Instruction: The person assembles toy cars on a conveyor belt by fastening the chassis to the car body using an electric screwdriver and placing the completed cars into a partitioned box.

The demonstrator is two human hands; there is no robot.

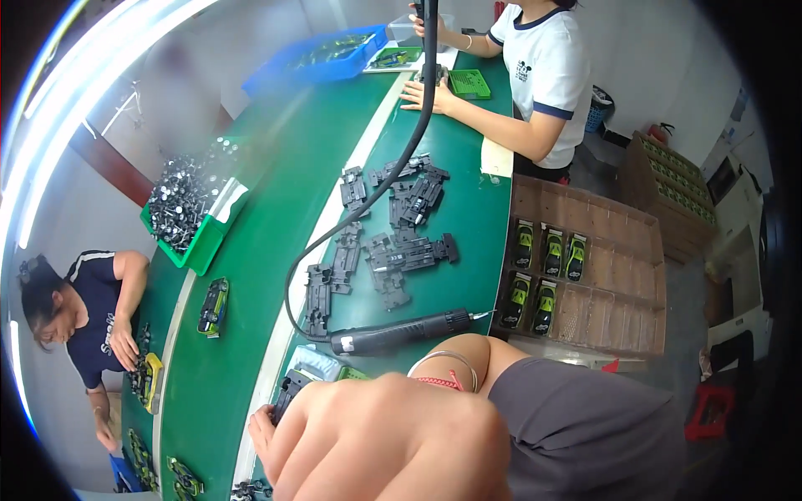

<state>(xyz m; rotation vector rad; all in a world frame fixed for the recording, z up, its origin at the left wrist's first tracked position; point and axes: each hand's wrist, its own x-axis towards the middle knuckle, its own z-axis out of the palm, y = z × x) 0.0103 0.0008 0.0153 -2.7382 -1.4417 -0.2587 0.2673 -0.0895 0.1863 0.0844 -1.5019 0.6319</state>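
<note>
My right hand fills the lower middle, very close, with bent knuckles; its fingertips and anything in them are hidden. Bracelets circle the wrist behind it. Beyond it, the fingers of what seems my left hand rest against a black plastic toy car base; the rest of that hand is covered. A pale blue piece and a green piece lie beside the base. Just past my hands an electric screwdriver lies on the table, bit to the right, its cord curving upward. Several loose black car bases lie beyond.
A green table with pale strips runs diagonally. On it stand a green bin of screws and a blue tray. At right is a divided brown tray with several green-black toy cars. Co-workers sit far left and top right.
</note>
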